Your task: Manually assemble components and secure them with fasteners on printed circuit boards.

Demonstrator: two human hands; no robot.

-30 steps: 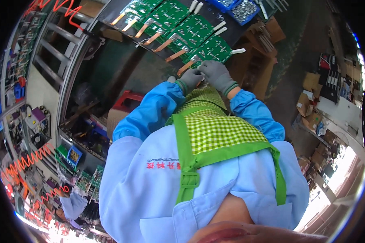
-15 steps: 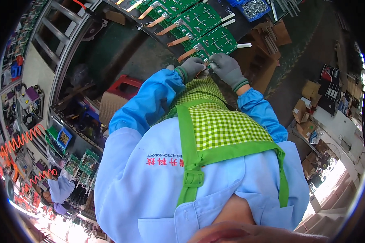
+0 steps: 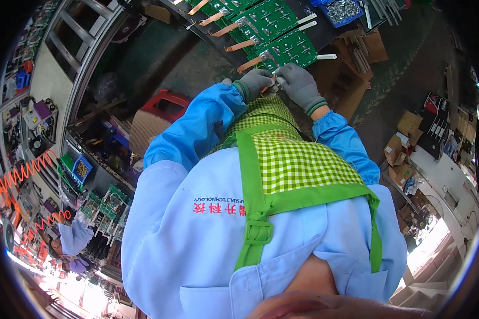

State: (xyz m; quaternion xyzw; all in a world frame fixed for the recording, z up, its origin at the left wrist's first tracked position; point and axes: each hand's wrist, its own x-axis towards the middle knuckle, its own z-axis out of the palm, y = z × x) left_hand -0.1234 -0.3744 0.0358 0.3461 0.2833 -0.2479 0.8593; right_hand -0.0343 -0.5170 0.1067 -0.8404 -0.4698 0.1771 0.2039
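A row of green circuit boards lies on a dark bench just beyond my hands. Flat copper strips stick out from their left ends, and white strips from their right. Both hands wear grey gloves and meet near the closest board, above my lap. My left hand is closed, fingers curled round a small copper-coloured strip, most of which is covered. Close beside it, my right hand has thumb and fingertips pinched together at the same spot. Whatever sits in that pinch is too small to make out.
A blue bin of small metal parts stands at the bench's far right, near several metal rods. Below lies an open cardboard box. A red-edged container is left of my lap, with a metal frame further left.
The boards and bench sit slightly further right and lower in view. My hands stay together over the same place, with only small finger movement.
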